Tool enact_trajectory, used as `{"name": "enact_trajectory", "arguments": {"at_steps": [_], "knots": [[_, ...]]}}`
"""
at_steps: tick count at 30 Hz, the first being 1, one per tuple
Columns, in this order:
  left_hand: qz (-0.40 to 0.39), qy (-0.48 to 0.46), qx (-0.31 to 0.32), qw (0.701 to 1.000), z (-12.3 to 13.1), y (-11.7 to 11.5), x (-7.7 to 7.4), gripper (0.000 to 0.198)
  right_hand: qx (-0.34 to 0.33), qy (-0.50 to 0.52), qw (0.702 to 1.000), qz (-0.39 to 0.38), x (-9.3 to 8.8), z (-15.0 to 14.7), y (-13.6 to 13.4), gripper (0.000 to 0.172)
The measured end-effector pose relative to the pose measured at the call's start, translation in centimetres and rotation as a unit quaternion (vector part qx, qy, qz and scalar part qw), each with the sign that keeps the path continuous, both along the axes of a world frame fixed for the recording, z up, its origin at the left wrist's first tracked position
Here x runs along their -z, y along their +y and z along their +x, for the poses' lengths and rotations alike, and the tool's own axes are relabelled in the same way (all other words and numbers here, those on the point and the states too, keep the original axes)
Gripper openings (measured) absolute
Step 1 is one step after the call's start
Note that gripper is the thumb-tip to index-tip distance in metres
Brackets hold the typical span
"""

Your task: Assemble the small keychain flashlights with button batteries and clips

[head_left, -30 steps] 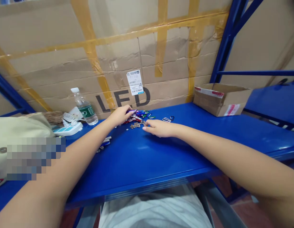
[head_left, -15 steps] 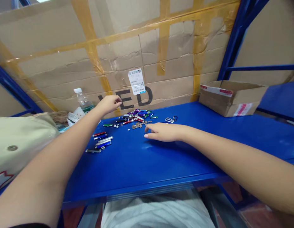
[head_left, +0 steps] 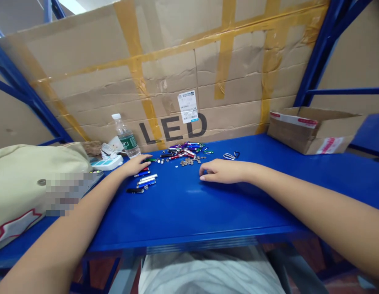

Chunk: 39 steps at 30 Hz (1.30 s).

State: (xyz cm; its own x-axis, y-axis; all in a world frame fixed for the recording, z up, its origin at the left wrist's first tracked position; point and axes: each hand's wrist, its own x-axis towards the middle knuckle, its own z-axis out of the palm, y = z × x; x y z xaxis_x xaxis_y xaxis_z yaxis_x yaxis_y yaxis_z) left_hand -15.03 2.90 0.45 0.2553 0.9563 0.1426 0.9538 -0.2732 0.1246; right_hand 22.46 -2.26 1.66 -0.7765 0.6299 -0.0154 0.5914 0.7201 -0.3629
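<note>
My left hand (head_left: 135, 165) is open at the left of the tabletop, with thumb and fingers apart around the near end of a small green metal tube (head_left: 151, 160). Whether they touch it I cannot tell. Just in front of that hand lies a short column of metal tubes, including a blue tube (head_left: 146, 183), a silver tube (head_left: 149, 177) and a black tube (head_left: 135, 190). My right hand (head_left: 218, 170) hovers low over the table, fingers loosely bent and apart, nothing visible in it. Small round coin-like discs (head_left: 189, 162) lie to its left, before a pile of coloured tubes (head_left: 189, 150).
Carabiner-like clips (head_left: 229, 156) lie behind my right hand. An open cardboard box (head_left: 299, 132) stands at the right. At the left are a water bottle (head_left: 128, 141), a white power strip (head_left: 107, 162) and a pale bag (head_left: 20, 175). Taped cardboard (head_left: 238, 81) closes off the back.
My left hand has come down from above the table's back to the green tube. My right hand has barely moved over the table. The view has shifted left.
</note>
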Motion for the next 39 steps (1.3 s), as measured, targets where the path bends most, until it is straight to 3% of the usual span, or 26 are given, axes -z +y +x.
{"name": "enact_trajectory", "arguments": {"at_steps": [7,11,13,16,20,25,30,39], "knots": [[0.001,-0.048,-0.016,0.999,0.1,-1.0,-0.5,0.038,0.033,-0.018,0.998,0.051,-0.2,0.9,1.2,0.027],[0.125,-0.085,0.011,0.988,1.0,-1.7,-1.2,0.04,0.118,-0.006,0.985,0.128,-0.3,2.4,3.1,0.025],[0.161,-0.135,0.006,0.978,1.9,-2.1,-1.5,0.041,0.125,0.0,0.978,0.164,-0.1,2.9,3.9,0.026],[0.115,-0.256,0.004,0.96,3.8,-3.0,-1.6,0.04,0.094,0.014,0.968,0.234,0.8,2.5,4.4,0.034],[0.02,-0.348,0.09,0.933,7.0,-4.5,-1.1,0.029,0.063,0.008,0.956,0.286,2.4,0.6,4.1,0.053],[-0.044,-0.313,0.157,0.936,9.7,-6.0,-0.3,0.024,0.069,-0.06,0.961,0.26,3.9,-0.4,4.2,0.061],[-0.032,-0.224,0.168,0.959,10.3,-6.4,0.4,0.022,0.06,-0.058,0.944,0.32,4.0,0.1,4.7,0.043],[0.008,-0.183,0.198,0.963,11.2,-6.3,0.8,0.017,0.038,-0.021,0.952,0.304,3.7,-0.3,4.5,0.029]]}}
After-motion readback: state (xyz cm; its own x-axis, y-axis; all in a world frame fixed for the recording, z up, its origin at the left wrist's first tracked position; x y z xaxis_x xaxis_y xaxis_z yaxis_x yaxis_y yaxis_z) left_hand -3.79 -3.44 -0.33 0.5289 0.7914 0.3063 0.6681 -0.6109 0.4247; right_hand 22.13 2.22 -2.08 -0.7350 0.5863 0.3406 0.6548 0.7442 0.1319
